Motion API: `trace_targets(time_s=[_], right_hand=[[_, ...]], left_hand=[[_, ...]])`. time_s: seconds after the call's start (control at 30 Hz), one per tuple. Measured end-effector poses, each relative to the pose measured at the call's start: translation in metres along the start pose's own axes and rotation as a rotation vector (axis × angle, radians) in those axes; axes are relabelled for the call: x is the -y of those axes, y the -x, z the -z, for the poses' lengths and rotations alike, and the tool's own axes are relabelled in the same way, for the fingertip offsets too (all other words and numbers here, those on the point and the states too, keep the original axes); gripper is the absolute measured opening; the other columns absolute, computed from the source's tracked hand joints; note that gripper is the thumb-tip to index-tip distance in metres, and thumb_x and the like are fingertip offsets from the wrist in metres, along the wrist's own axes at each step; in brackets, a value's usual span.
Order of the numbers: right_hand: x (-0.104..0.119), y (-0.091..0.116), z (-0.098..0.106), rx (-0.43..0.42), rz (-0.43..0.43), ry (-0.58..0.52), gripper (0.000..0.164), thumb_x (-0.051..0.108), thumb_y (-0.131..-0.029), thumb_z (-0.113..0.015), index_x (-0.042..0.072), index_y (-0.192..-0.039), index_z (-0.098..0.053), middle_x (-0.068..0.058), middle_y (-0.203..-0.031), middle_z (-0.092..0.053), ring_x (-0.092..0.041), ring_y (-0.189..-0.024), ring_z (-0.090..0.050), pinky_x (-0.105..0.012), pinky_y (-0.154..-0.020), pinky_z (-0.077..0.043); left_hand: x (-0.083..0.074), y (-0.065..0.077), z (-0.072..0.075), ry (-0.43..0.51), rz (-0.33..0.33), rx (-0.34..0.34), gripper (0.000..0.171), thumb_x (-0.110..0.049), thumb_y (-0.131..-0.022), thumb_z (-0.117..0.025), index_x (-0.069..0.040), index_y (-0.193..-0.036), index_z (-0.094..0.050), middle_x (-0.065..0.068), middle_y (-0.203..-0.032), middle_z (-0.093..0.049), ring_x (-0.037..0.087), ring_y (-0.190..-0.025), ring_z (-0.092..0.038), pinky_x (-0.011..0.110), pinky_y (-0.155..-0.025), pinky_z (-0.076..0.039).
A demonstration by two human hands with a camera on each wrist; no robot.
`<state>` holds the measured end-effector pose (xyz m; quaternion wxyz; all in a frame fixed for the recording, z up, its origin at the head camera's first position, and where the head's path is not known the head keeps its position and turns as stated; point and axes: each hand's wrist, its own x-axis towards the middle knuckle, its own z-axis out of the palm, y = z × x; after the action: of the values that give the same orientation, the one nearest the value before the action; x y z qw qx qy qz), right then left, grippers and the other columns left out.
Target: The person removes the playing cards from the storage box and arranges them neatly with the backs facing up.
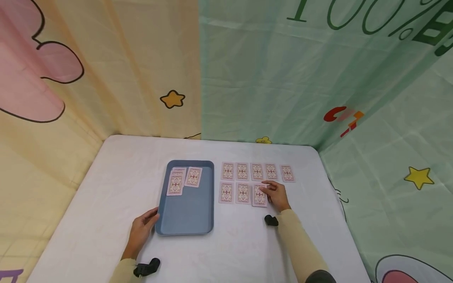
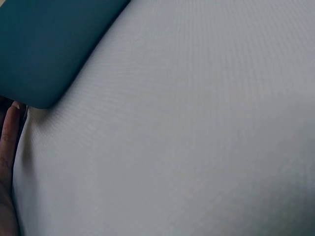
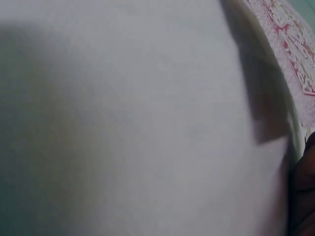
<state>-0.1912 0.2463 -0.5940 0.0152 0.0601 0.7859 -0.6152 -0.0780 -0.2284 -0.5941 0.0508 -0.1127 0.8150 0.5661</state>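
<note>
In the head view my right hand (image 1: 277,195) pinches a playing card (image 1: 259,196) by its upper right part, at the right end of the nearer row. The right wrist view shows this card's patterned red back (image 3: 290,37) raised at its edge, with a dark shadow beneath. My left hand (image 1: 141,230) holds the left rim of a blue-grey tray (image 1: 187,220), thumb and fingers at its edge. Close up, one finger (image 2: 9,132) meets the tray's underside near a corner. Inside the tray, face-down cards (image 1: 175,184) overlap at upper left, beside another card (image 1: 193,177).
Right of the tray, several face-down cards (image 1: 256,171) form a far row. Two more cards (image 1: 226,192) lie in the nearer row beside the held one. A white cloth (image 1: 240,247) covers the table, with printed curtains (image 1: 265,78) behind and at both sides.
</note>
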Motion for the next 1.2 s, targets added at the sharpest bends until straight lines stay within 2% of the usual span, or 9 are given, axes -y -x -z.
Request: trace_targets(time_s=[0.27,0.5,0.87,1.0,1.2], right_hand=[[0.0,-0.004,0.007,-0.013,-0.064,0.021,0.032,0.004,-0.08,-0.077,-0.004,-0.108,-0.066,0.0,-0.063,-0.06,-0.009,-0.038,-0.039,-0.022,-0.037,-0.036],[0.003,-0.008,0.004,-0.012,-0.108,0.116,0.031,0.006,-0.079,-0.079,-0.003,-0.102,-0.06,0.002,-0.064,-0.059,-0.01,-0.042,-0.045,-0.024,-0.04,-0.041],[0.004,-0.011,0.0,-0.038,-0.042,0.317,0.03,0.013,-0.077,-0.081,-0.001,-0.097,-0.062,-0.005,-0.068,-0.056,-0.011,-0.039,-0.045,-0.024,-0.038,-0.04],[0.002,-0.01,0.0,-0.036,-0.01,0.358,0.03,0.015,-0.078,-0.081,0.0,-0.096,-0.061,-0.006,-0.065,-0.053,-0.012,-0.036,-0.044,-0.025,-0.038,-0.036],[0.0,-0.011,0.002,-0.055,0.018,0.362,0.033,0.019,-0.079,-0.081,0.0,-0.097,-0.061,-0.005,-0.064,-0.054,-0.013,-0.035,-0.044,-0.026,-0.038,-0.036]], left_hand=[[0.001,-0.001,0.0,0.016,-0.001,-0.002,0.046,-0.021,-0.099,-0.057,0.009,-0.133,-0.051,0.026,-0.135,-0.053,-0.019,-0.094,-0.046,0.002,-0.081,-0.038],[0.001,0.0,0.0,0.012,-0.009,-0.009,0.047,-0.021,-0.099,-0.056,0.009,-0.133,-0.051,0.026,-0.134,-0.053,-0.019,-0.094,-0.046,0.002,-0.08,-0.038],[0.0,0.0,-0.001,0.015,-0.001,-0.008,0.046,-0.021,-0.099,-0.056,0.009,-0.134,-0.05,0.026,-0.135,-0.052,-0.019,-0.093,-0.045,0.001,-0.081,-0.038],[0.0,0.001,-0.001,0.007,0.004,-0.008,0.047,-0.022,-0.099,-0.056,0.008,-0.134,-0.05,0.026,-0.135,-0.052,-0.019,-0.094,-0.045,0.001,-0.081,-0.037],[0.001,0.001,-0.001,0.007,-0.01,-0.011,0.047,-0.023,-0.099,-0.056,0.009,-0.134,-0.051,0.026,-0.135,-0.052,-0.02,-0.094,-0.045,0.001,-0.081,-0.037]])
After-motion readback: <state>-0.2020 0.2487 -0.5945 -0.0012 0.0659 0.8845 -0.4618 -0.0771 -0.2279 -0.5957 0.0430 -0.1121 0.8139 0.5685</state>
